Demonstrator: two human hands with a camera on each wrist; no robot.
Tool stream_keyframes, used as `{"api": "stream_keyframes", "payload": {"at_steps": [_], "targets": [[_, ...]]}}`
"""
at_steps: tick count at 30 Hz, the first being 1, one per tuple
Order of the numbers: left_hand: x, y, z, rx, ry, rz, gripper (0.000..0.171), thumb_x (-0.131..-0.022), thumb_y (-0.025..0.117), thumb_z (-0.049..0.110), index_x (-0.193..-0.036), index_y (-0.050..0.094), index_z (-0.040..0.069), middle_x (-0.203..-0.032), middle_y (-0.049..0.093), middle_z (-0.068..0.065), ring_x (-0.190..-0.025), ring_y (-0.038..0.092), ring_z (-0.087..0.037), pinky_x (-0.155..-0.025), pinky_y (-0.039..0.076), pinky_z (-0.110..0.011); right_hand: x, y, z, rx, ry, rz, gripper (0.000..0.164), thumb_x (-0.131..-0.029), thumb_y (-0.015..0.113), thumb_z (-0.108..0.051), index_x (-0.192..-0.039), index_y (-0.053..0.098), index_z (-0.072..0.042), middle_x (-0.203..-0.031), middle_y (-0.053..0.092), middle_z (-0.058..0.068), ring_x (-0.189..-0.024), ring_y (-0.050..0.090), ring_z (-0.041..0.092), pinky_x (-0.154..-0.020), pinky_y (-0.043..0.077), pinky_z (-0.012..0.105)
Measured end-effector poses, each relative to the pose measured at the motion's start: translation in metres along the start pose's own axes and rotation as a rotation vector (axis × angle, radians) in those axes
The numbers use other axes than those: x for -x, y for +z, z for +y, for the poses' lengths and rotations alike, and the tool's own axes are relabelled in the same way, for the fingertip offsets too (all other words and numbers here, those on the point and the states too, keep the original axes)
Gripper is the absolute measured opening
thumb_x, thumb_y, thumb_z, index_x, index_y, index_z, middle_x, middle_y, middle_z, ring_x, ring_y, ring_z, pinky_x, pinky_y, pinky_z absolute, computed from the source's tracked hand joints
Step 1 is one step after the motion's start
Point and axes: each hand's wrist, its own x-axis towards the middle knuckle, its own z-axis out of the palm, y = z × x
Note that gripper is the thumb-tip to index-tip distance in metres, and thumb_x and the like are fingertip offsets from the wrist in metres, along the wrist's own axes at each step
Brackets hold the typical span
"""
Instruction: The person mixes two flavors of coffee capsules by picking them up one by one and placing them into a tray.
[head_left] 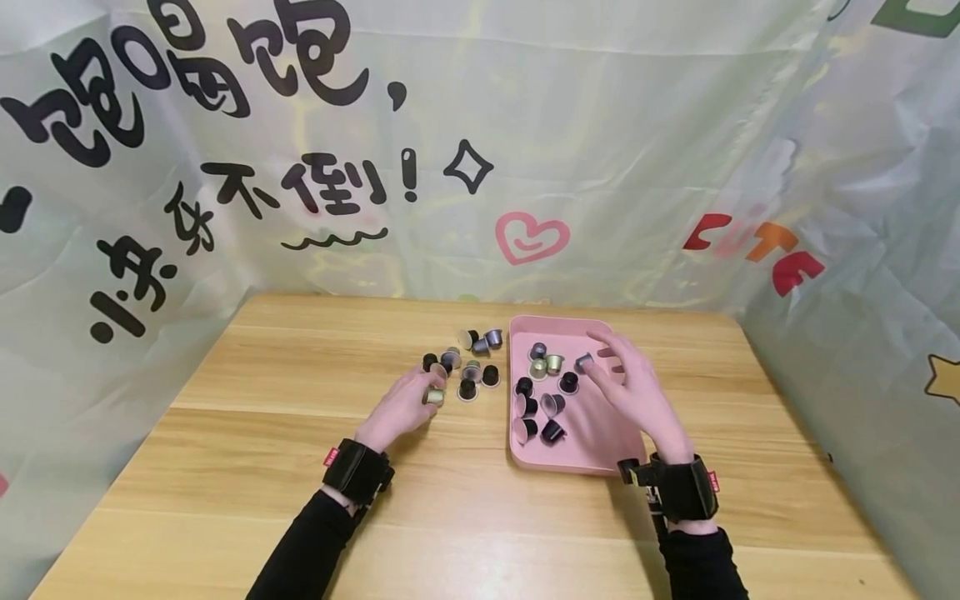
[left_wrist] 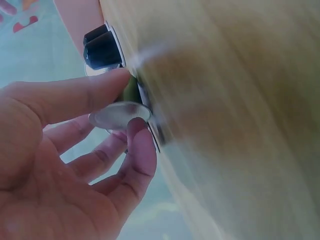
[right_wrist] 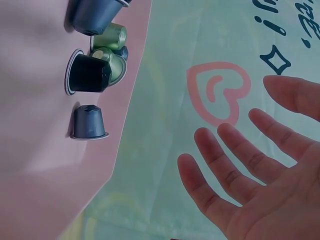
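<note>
My left hand (head_left: 396, 410) pinches a pale green coffee capsule (head_left: 433, 397) between thumb and fingers, left of the tray. In the left wrist view the silver foil lid of that capsule (left_wrist: 119, 116) faces the palm. My right hand (head_left: 636, 390) hovers over the right side of the pink tray (head_left: 600, 433). Its fingers (right_wrist: 235, 175) are spread, with nothing held in the right wrist view. Close to the right thumb, a blue-grey capsule (head_left: 583, 362) lies in the tray. Several black, green and grey capsules sit along the tray's left half, some upright and some on their sides.
On the wooden table (head_left: 225, 467), a loose group of black, silver and purple-blue capsules (head_left: 471, 372) lies between the left hand and the tray. A printed curtain (head_left: 600, 142) hangs behind the table and along its sides.
</note>
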Motion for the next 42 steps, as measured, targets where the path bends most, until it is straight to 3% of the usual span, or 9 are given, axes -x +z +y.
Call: {"api": "stream_keyframes", "payload": {"at_steps": [8,15,19,22,25,30,42], "targets": [[0.001,-0.001,0.001,0.015,-0.006,-0.004,0.033,-0.084,0.072,-0.001,-0.116,0.066,0.002,-0.116,0.065,-0.015,-0.109,0.062,-0.033,-0.099,0.053,-0.05,0.002,-0.003,0.002,-0.02,0.017,0.021,0.051,-0.097,0.062,-0.008,-0.145,0.047,0.002,-0.144,0.051,0.028,-0.115,0.059,0.045,-0.091,0.053,0.058],[0.003,0.0,0.012,0.063,-0.003,0.027,0.039,-0.088,0.073,0.007,-0.125,0.066,0.001,-0.123,0.067,-0.017,-0.11,0.062,-0.031,-0.098,0.053,-0.048,0.003,-0.006,0.004,-0.006,0.012,0.045,0.048,-0.098,0.061,-0.008,-0.143,0.049,0.003,-0.141,0.054,0.028,-0.113,0.06,0.043,-0.089,0.052,0.054],[0.004,0.001,0.021,0.116,0.015,0.054,0.041,-0.087,0.074,0.008,-0.126,0.066,0.001,-0.12,0.068,-0.014,-0.096,0.062,-0.023,-0.083,0.055,-0.037,0.004,-0.009,0.004,-0.011,0.032,0.056,0.047,-0.099,0.06,-0.009,-0.144,0.049,0.002,-0.141,0.054,0.027,-0.115,0.06,0.043,-0.09,0.052,0.052],[0.004,0.003,0.026,0.173,0.037,0.053,0.04,-0.086,0.075,0.006,-0.125,0.067,0.002,-0.105,0.069,-0.011,-0.079,0.058,-0.016,-0.067,0.049,-0.027,0.005,-0.011,0.004,-0.005,0.044,0.064,0.046,-0.099,0.06,-0.01,-0.143,0.05,0.001,-0.142,0.054,0.026,-0.116,0.061,0.043,-0.091,0.052,0.049],[0.003,0.006,0.031,0.228,0.076,0.043,0.038,-0.085,0.075,0.004,-0.123,0.068,0.002,-0.094,0.069,-0.008,-0.071,0.056,-0.012,-0.061,0.047,-0.021,0.005,-0.012,0.004,-0.005,0.048,0.068,0.046,-0.1,0.06,-0.009,-0.143,0.05,0.0,-0.142,0.054,0.026,-0.115,0.061,0.043,-0.091,0.052,0.052],[0.003,0.013,0.041,0.306,0.115,0.019,0.037,-0.083,0.077,0.003,-0.12,0.069,0.002,-0.103,0.071,-0.01,-0.081,0.063,-0.012,-0.071,0.054,-0.02,0.006,-0.013,0.005,-0.027,0.045,0.076,0.045,-0.1,0.059,-0.009,-0.144,0.051,-0.002,-0.142,0.054,0.026,-0.116,0.06,0.043,-0.093,0.051,0.062],[0.007,0.03,0.064,0.392,0.225,-0.061,0.038,-0.085,0.075,0.002,-0.123,0.068,0.005,-0.123,0.068,-0.014,-0.102,0.067,-0.024,-0.088,0.059,-0.032,0.007,-0.016,0.006,-0.034,0.044,0.086,0.044,-0.102,0.058,-0.012,-0.144,0.051,-0.002,-0.142,0.053,0.027,-0.118,0.059,0.045,-0.094,0.051,0.063]]}}
